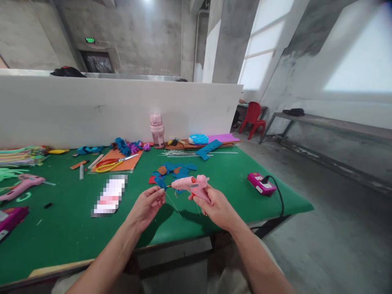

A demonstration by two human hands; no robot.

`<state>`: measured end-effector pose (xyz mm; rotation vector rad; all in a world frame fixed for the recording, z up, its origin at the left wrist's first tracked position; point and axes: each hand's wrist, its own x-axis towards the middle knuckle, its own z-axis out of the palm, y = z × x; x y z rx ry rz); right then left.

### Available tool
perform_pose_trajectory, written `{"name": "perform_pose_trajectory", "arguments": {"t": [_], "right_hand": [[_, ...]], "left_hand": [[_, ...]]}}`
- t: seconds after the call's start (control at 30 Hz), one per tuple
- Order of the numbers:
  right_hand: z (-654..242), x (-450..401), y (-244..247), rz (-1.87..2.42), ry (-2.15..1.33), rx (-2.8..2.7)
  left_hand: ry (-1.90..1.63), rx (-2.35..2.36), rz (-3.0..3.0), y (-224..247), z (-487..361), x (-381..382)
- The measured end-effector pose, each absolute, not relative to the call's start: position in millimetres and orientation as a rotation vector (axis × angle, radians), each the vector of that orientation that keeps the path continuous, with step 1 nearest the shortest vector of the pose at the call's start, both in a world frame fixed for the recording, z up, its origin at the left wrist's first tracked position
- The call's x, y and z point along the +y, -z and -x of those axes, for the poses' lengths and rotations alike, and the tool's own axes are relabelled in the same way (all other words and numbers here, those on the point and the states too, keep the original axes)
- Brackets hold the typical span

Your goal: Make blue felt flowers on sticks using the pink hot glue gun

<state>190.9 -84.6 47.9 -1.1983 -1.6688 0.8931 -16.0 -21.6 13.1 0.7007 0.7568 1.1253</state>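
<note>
Left hand point(150, 207): thumb and fingertips pinched on a small blue piece point(160, 182), held above the table. Right hand point(219, 207): fingers wrapped around the grip of a pink glue gun point(191, 185), nozzle pointing left, tip at the blue piece; can't tell if it's touching. Thin wire slants down beside the left fingertips. Just behind: loose blue and brown cutouts on the green table point(73, 239). Farther left: yellow-and-red-handled scissors point(114, 164) on an orange sheet point(131, 163). Right: purple box point(261, 183), black cable plugged in. Back: pink bottle point(157, 132) against white partition point(122, 106).
</note>
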Motion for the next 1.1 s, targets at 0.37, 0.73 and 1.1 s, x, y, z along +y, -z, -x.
{"name": "perform_pose_trajectory", "arguments": {"t": [0.37,0.73,1.1], "right_hand": [[-190.6,-84.6,-43.5,1.194,-0.808,-1.702],[-189.4,-85.3,-45.8,1.249,-0.607,-1.825],[-189.5,-86.3,-46.7,1.249,-0.542,-1.872]], "left_hand": [[-1.119,0.758,-0.721,-11.9,15.6,-21.2],[-1.122,0.739,-0.722,-9.8,14.8,-20.2],[-1.119,0.748,-0.719,-8.3,15.3,-20.1]]}}
